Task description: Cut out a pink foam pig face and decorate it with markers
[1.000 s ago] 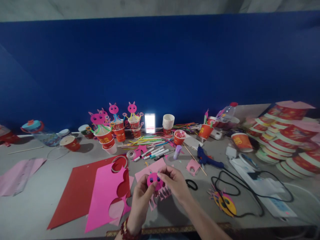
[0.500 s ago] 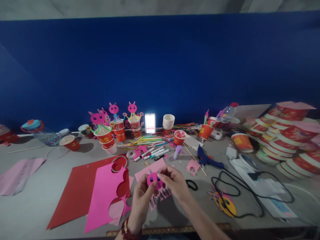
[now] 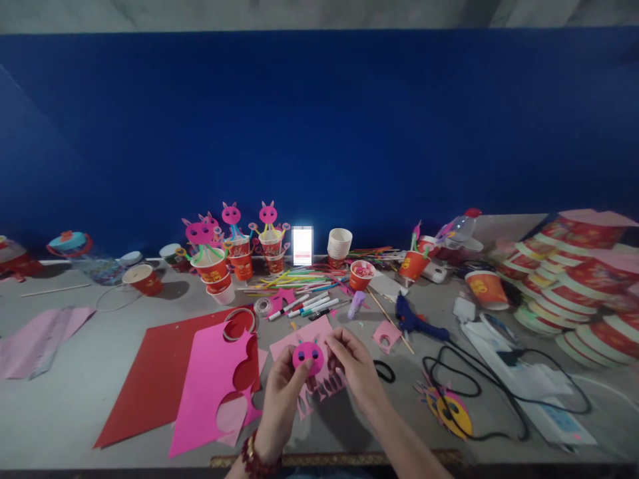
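My left hand (image 3: 283,380) pinches a round pink foam face (image 3: 308,363) by its lower left edge. The face has two dark eyes and small pointed ears on top. Just right of it is my right hand (image 3: 353,364), thumb and fingertips drawn together, apart from the face; whatever lies between them is too small to make out. Under the hands rests a light pink sheet (image 3: 319,332) with a cut, fringed lower edge (image 3: 324,388). Beside my left hand lies a bright pink foam sheet (image 3: 200,379) with round cutouts, over a red sheet (image 3: 142,382).
Markers (image 3: 304,306) and pipe cleaners (image 3: 294,281) lie beyond the hands. A blue glue gun (image 3: 419,320) with a looping black cord is to the right, near a power strip (image 3: 524,392). Cups with pink figures (image 3: 210,269) stand at the back; stacked cups (image 3: 574,286) fill the right.
My right hand has come off the pink face and moved slightly right. My left hand still holds the face, which now shows more fully. The view has shifted a little.
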`<action>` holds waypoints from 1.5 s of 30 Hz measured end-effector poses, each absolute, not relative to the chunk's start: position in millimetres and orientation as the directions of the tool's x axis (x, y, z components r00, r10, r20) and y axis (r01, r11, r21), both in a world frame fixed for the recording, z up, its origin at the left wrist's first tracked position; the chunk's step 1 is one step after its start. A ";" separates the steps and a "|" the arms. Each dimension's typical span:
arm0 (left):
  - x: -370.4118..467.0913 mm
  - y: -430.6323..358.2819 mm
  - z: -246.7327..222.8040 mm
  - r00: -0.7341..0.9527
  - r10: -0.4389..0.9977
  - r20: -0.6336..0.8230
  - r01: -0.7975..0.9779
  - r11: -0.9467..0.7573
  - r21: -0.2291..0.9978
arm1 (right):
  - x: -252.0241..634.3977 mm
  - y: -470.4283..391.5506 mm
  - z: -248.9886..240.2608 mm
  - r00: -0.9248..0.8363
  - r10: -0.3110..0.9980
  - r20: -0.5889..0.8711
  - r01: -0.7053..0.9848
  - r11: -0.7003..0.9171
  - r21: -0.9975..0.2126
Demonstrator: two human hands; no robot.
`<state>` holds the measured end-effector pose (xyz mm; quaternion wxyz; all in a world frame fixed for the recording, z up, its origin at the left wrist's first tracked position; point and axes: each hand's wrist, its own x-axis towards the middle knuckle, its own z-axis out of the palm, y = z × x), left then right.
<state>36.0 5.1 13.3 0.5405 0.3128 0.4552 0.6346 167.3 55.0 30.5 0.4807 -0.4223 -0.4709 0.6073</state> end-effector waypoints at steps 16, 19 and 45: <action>37.1 6.6 16.2 -0.239 0.963 -0.126 -0.427 0.012 0.904 | 167.2 53.4 21.4 -0.175 0.985 -0.010 -0.108 -0.030 -0.994; 37.7 7.5 16.4 -0.242 0.961 -0.137 -0.431 0.021 0.902 | 168.7 53.6 13.5 -0.145 0.989 -0.022 -0.118 -0.040 -0.992; 43.0 11.1 9.9 -0.206 0.973 -0.104 -0.382 0.019 0.924 | 180.2 51.5 29.4 -0.245 0.966 0.082 -0.043 0.074 -0.996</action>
